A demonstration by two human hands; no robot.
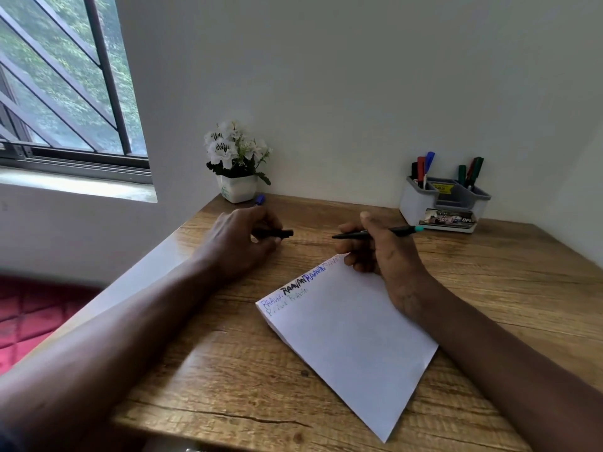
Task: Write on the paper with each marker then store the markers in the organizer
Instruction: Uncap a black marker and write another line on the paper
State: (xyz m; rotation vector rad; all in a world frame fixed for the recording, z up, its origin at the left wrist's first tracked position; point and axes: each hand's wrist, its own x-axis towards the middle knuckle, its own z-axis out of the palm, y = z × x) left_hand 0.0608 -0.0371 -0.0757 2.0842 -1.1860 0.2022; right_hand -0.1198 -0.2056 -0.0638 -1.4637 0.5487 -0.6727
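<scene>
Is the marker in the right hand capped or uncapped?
Uncapped: the marker shows a bare tip; the left hand holds the cap apart.

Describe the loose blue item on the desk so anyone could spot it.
Find the white flower pot in the desk's far left corner. The blue item lies at its base, right side. Unlike the upright markers in the organizer, it lies flat.
</scene>
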